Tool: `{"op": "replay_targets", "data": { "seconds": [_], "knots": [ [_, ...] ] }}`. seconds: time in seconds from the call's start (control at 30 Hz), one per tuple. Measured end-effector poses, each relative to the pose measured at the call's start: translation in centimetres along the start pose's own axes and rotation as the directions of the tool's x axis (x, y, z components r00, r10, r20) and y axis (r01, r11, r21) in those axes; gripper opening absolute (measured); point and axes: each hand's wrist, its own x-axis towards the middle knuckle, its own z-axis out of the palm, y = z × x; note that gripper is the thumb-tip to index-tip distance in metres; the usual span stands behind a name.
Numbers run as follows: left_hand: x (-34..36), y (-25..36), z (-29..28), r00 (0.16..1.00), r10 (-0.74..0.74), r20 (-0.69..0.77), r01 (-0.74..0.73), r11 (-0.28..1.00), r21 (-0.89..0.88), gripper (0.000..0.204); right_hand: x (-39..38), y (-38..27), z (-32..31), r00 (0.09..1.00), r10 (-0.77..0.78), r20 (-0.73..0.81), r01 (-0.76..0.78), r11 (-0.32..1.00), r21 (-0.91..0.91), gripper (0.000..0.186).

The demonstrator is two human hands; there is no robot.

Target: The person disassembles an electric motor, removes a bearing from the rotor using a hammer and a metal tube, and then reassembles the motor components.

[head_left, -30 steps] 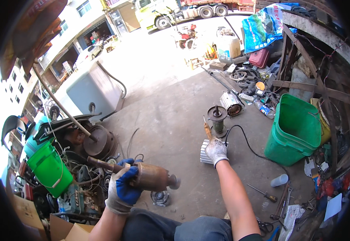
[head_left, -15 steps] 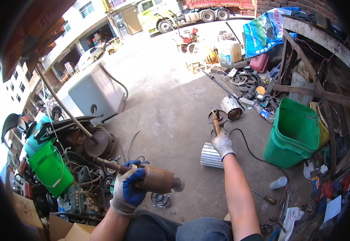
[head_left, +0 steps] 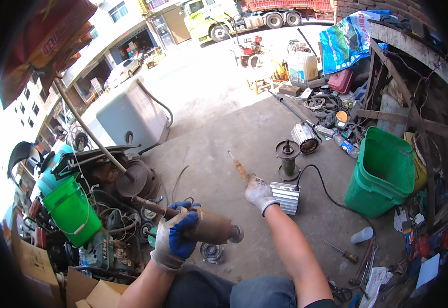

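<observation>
rusty cylinder (head_left: pixel 214 227) and slim tool (head_left: pixel 241 170) held over a concrete floor (head_left: pixel 208 149)

the left hand (head_left: pixel 175 237), in a grey-and-blue glove, has its fingers wrapped round the rusty cylinder above the floor's near edge; the cylinder's shaft slants up to the left. the right hand (head_left: pixel 260 193), in a whitish glove, has its fingers clamped on the slim tool's worn orange-brown handle, the tip pointing away and leftward over the middle of the floor.

just right of that hand lies a silver finned housing (head_left: pixel 286 198); i cannot tell if they touch. beyond it a flanged metal part (head_left: pixel 288 163) stands upright. a round metal part (head_left: pixel 212 252) lies near the floor's near edge, a dark green bucket (head_left: pixel 380 174) stands toward its right edge and a bright green bucket (head_left: pixel 72 210) toward its left.
</observation>
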Motion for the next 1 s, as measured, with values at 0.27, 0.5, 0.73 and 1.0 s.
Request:
{"op": "replay_targets", "data": {
  "seconds": [0.27,0.5,0.73,1.0],
  "knots": [
    [1.8,-0.7,0.1,0.998,-0.059,0.021,0.055,0.986,0.155,0.036,-10.4,10.5,2.6,0.966,0.035,0.256,-0.041,0.999,0.02,0.05],
    [7.4,-9.5,-3.1,0.953,-0.127,0.273,-0.068,0.793,0.605,0.018,-26.9,19.3,-3.0,0.924,0.124,0.363,-0.371,0.53,0.763,0.043],
    [11.6,-23.2,-5.6,0.956,-0.253,0.148,0.112,0.781,0.614,0.031,-31.8,21.4,0.3,0.918,0.081,0.387,-0.377,0.478,0.793,0.052],
    [11.8,-30.9,-5.0,0.945,-0.297,0.14,0.111,0.691,0.714,0.042,-38.8,29.5,1.0,0.769,0.43,0.474,-0.639,0.495,0.588,0.049]
  ]
}}
